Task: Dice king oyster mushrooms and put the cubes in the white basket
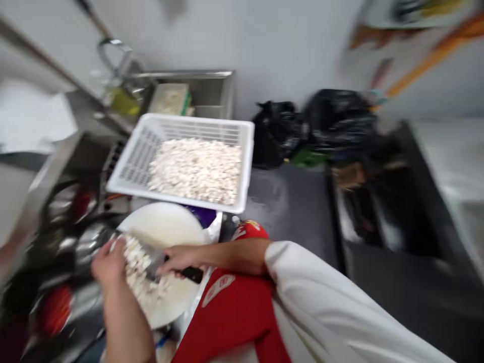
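My right hand (180, 260) grips the black handle of a knife (191, 274), whose blade lies low across a round white cutting board (166, 227). A heap of chopped white pieces (139, 275) sits on the board between both hands. My left hand (109, 263) rests cupped against the left side of that heap, touching the pieces. The picture is blurred by motion. My white sleeve and a red apron fill the lower middle.
A white slotted plastic basket (247, 146) holding many chopped white pieces stands just beyond the board. A steel sink (212, 85) with a tap lies behind it. Black bags (278, 131) sit on the dark floor at the back. Metal bowls and pots (71, 242) crowd the left.
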`<state>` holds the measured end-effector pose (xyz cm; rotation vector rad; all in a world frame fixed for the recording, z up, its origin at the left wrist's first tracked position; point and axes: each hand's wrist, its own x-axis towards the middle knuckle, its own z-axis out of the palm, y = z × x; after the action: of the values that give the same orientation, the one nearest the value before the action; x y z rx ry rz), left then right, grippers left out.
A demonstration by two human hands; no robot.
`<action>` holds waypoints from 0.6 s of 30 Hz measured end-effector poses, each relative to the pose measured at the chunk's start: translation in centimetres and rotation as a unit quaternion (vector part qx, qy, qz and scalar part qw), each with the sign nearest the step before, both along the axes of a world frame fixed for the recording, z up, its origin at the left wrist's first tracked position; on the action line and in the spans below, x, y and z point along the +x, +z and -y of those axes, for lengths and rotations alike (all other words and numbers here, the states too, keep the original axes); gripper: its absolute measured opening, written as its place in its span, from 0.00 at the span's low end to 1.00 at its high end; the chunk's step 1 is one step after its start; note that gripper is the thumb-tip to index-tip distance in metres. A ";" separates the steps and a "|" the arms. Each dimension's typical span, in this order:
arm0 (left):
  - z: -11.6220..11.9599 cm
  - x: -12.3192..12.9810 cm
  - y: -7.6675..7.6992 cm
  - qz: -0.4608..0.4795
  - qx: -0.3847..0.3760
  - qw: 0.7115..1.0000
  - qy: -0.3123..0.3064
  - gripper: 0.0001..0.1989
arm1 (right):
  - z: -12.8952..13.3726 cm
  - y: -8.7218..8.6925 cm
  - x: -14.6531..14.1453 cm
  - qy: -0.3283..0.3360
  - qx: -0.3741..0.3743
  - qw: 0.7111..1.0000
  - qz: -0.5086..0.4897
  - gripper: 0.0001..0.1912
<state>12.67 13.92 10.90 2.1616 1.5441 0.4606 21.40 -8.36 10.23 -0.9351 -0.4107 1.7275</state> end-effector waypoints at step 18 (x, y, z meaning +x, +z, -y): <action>2.1 29.8 -0.9 0.057 -0.024 0.899 -0.434 0.29 | -1.5 3.6 20.9 -0.266 -0.127 0.944 0.151 0.13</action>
<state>42.48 11.77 10.00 2.4448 0.4038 0.2229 42.34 -6.81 13.88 -1.3649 -0.1077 1.1592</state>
